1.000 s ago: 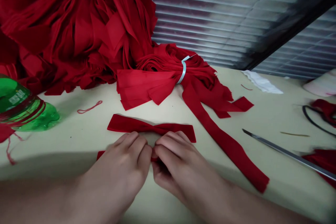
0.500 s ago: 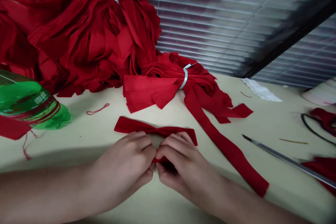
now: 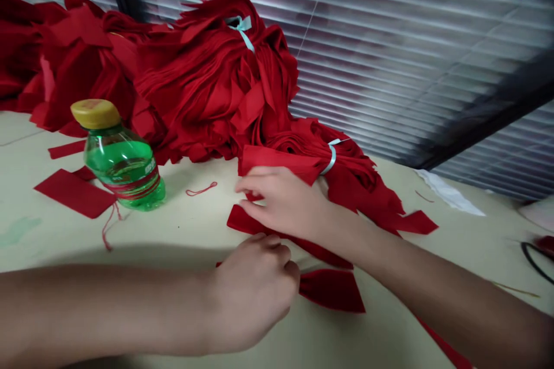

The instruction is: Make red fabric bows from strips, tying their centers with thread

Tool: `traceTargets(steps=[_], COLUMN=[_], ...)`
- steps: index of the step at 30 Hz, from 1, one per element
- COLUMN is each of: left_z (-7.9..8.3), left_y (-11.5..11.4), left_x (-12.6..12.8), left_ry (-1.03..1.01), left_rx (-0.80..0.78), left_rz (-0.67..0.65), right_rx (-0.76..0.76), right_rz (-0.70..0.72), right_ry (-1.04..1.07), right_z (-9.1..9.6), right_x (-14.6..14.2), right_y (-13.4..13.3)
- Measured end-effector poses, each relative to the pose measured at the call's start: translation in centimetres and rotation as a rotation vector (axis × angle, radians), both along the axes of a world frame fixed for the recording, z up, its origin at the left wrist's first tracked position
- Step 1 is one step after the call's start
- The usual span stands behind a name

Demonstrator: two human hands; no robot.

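Observation:
My left hand [image 3: 259, 291] is closed round the pinched middle of a red fabric strip [image 3: 333, 291], whose flared end sticks out to the right. Just beyond it, my right hand [image 3: 281, 202] reaches leftward with thumb and fingers apart and nothing visible between them. Under that hand lies another red fabric strip [image 3: 242, 220], partly covered by the hand and forearm. A small bundle of red strips [image 3: 355, 167], tied with a pale blue band [image 3: 331, 158], rests behind my right hand.
A green bottle [image 3: 125, 153] with a yellow cap and red thread wound round it stands at left, beside a red fabric piece [image 3: 78, 193]. A looped red thread [image 3: 201, 189] lies nearby. Large red fabric heaps [image 3: 208, 75] line the back against window blinds [image 3: 389, 69].
My right hand has let go of the held strip and moved up and left over the other strip. My left hand keeps its hold. The view has swung left, bringing the whole bottle into sight.

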State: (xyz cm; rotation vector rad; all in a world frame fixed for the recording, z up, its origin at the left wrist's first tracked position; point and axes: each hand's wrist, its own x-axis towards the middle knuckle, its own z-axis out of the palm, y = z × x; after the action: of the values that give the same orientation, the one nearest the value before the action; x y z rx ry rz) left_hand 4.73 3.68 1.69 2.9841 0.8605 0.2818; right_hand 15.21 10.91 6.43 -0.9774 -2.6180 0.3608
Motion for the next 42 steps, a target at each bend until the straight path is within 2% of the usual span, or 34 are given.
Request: traceTargets(steps=[3, 5, 7, 9, 13, 17, 20, 22, 24, 26, 28, 35, 38, 42], left_z=[-0.5, -0.9, -1.3, -1.6, -1.6, -0.8, 0.3, 1.0, 1.5, 1.6, 1.6, 1.2, 1.1, 0.6], left_y=[0.1, 0.2, 0.3, 0.2, -0.2, -1.4, -2.4, -2.6, -2.6, -2.7, -3.0, -4.3, -4.2, -4.1], left_x=[-0.2, -0.3, -0.3, -0.4, -0.4, -0.5, -0.8, -1.1, -1.2, -1.2, -1.0, -0.7, -0.8, -0.8], left_ry=[-0.038, -0.066, -0.088, -0.106, -0.139, -0.204, -0.295, -0.290, -0.280, -0.258, -0.228, -0.252, -0.267, -0.240], left_rx=[0.021, 0.034, 0.050, 0.075, 0.162, 0.246, 0.260, 0.205, 0.126, 0.070, 0.034, -0.038, -0.037, -0.051], left_rz=[-0.027, -0.049, -0.060, -0.046, -0.031, -0.039, 0.028, 0.061, 0.019, -0.084, -0.150, -0.200, -0.191, -0.162], right_rx=[0.021, 0.013, -0.003, -0.014, -0.022, -0.085, -0.269, -0.366, -0.449, -0.546, -0.646, -0.895, -0.897, -0.820], right_rz=[0.079, 0.112, 0.137, 0.141, 0.076, -0.103, -0.259, -0.338, -0.394, -0.418, -0.419, -0.421, -0.426, -0.423], right_ry=[-0.095, -0.132, -0.146, -0.135, -0.049, 0.040, 0.101, 0.142, 0.193, 0.264, 0.347, 0.615, 0.691, 0.760], right_z=[-2.1, -3.3, -3.9, -3.7, -1.5, 0.6, 0.5, -0.2, -0.9, -1.5, -1.9, -2.7, -2.9, -3.3], right_x=[-4.0, -5.5, -6.0, -5.6, -2.5, 2.8, 6.7, 8.5, 9.5, 9.9, 10.1, 10.6, 10.9, 11.2], right_y=[3.8, 5.5, 6.3, 6.2, 3.1, -2.0, -5.7, -7.8, -9.5, -10.8, -11.7, -12.7, -12.3, -11.7])
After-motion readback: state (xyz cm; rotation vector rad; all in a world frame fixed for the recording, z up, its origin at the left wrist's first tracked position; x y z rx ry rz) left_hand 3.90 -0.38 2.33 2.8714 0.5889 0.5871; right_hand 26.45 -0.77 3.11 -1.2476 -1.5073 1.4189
